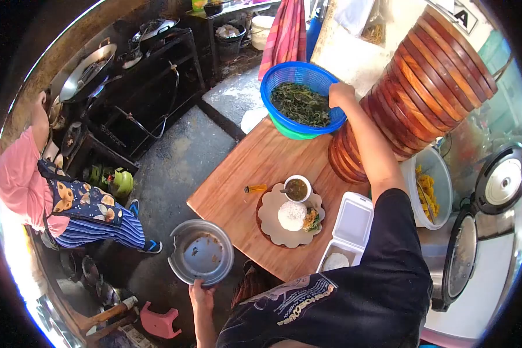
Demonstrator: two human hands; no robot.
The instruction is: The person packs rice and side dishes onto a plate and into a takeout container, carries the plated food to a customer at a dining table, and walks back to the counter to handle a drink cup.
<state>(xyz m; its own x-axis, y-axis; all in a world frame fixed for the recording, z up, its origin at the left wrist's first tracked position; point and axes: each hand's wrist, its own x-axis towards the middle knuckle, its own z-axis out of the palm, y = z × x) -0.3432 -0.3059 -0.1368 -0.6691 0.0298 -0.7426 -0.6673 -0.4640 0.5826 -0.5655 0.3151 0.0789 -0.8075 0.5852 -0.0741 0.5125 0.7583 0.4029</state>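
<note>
My left hand (201,294) grips the near rim of a metal basin (202,253), held off the table's left edge, with a few dark scraps inside. With my right hand (341,95) closed at its right rim, I touch a blue basket (268,87) of dark green leaves (300,105); a green bowl (294,134) sits beneath it. On the wooden table (238,191), a scalloped plate (276,232) holds white rice (292,216), a cup of soup (296,189) and some vegetables (311,220). My right fingers are partly hidden.
Stacked round wooden trays (423,81) lean at the right of the table. An open foam box (352,220) with rice lies near my right arm. Another person (29,174) stands at the stove on the left. A pink stool (160,320) is on the floor.
</note>
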